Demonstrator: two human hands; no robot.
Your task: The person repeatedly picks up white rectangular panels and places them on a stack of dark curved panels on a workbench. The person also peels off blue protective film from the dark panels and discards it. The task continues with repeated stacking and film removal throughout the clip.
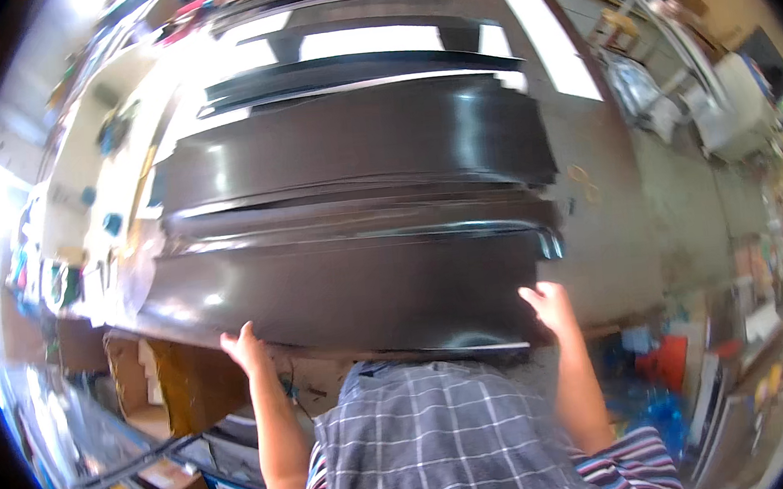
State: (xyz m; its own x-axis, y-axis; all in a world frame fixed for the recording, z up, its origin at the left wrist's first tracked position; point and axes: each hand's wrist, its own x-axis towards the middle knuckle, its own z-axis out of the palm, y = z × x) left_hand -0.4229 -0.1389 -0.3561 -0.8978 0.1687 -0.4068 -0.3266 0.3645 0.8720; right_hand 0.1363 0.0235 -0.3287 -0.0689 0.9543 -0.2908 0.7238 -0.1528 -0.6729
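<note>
A wide, glossy dark brown-black sheet [349,295] lies in front of me, its near edge close to my body. At that near edge, toward the left, my left hand [247,348] grips the sheet with thumb and fingertip showing. My right hand [553,309] is at the sheet's right end, thumb over the edge; it is slightly blurred, and its other fingers are hidden. Just beyond lies another dark sheet [355,145], with a curved dark strip [367,68] farther back. Several layered edges show between the sheets.
The sheets rest on a large brown table [595,171]. Cardboard boxes [184,379] and a metal-framed rack [132,467] stand below at left. A white tray-like bench [78,169] runs along the left. Red and blue items [667,365] sit low at right.
</note>
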